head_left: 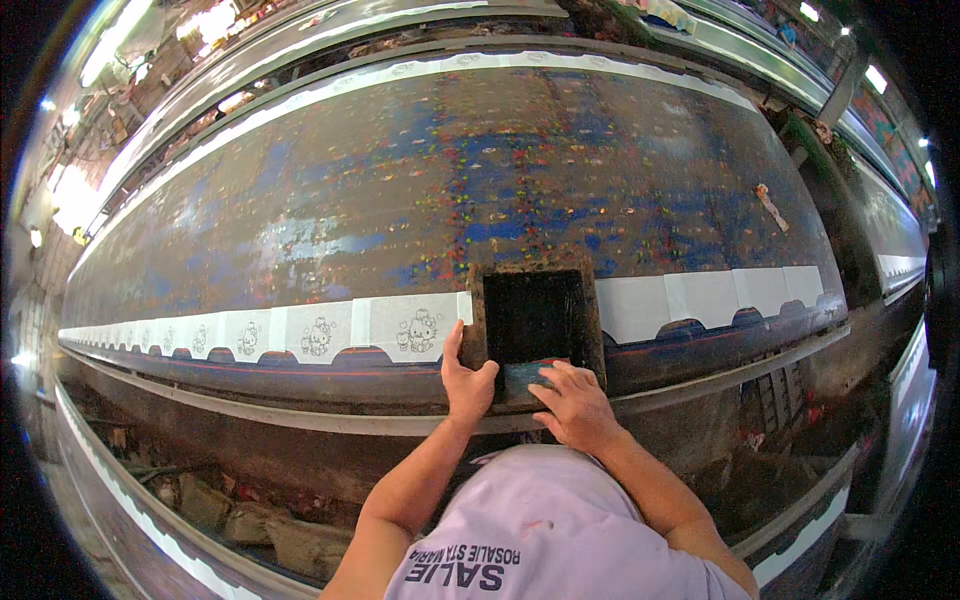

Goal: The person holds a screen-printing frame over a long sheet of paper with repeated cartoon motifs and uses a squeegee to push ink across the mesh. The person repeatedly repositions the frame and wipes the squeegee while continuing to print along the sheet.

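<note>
A small screen printing frame [478, 320] with a dark mesh stands over the row of white fabric pieces, at the table's near edge. My left hand [468, 385] holds its near left corner, index finger stretched along the side and thumb on the corner. Inside the near end of the frame lies a grey-blue squeegee [522, 378]. My right hand [578, 405] grips it from the right with bent fingers, its blade partly hidden. Left of the frame, a white piece [385, 328] carries a black cartoon cat print. To the right, a white piece [632, 308] looks unprinted.
The long table [350, 180] is spotted with blue, red and yellow paint. A rail [300, 410] runs along its near side. White pieces [530, 60] line the far edge, and a crumpled strip [770, 208] lies at the right. Other long tables [330, 40] stand beyond.
</note>
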The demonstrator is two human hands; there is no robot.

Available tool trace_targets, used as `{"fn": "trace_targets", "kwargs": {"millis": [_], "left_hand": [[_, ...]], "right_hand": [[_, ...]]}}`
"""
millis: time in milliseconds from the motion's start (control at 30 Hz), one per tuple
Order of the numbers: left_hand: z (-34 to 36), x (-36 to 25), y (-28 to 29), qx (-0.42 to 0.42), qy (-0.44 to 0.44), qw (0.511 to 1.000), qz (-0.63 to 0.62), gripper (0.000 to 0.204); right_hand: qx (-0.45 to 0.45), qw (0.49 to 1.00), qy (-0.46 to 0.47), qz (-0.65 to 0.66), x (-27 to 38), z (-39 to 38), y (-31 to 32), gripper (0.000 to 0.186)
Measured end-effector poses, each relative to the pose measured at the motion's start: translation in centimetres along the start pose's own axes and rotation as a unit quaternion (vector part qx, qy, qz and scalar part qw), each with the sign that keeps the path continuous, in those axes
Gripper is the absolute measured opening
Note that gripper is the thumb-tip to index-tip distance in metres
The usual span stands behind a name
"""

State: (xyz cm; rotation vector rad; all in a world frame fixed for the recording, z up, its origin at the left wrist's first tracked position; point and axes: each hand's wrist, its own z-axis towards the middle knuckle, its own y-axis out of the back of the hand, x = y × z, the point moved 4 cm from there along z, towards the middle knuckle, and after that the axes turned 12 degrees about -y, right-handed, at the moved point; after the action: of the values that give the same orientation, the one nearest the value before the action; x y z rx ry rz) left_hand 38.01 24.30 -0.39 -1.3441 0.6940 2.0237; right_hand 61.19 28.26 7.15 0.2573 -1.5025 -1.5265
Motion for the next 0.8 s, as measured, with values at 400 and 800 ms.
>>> {"fn": "trace_targets", "kwargs": {"millis": [400, 800], "left_hand": [[0.7, -0.6, 0.7, 0.017, 0.080, 0.994, -0.068, 0.066], [1.5, 0.1, 1.3, 0.043, 0.102, 0.993, -0.048, 0.069]], "right_hand": [[0.251, 0.967, -0.024, -0.012, -3.2, 9.2, 2.3, 0.028], [0.054, 0.994, -0.095, -0.020, -6.4, 18.1, 1.4, 0.040]]}}
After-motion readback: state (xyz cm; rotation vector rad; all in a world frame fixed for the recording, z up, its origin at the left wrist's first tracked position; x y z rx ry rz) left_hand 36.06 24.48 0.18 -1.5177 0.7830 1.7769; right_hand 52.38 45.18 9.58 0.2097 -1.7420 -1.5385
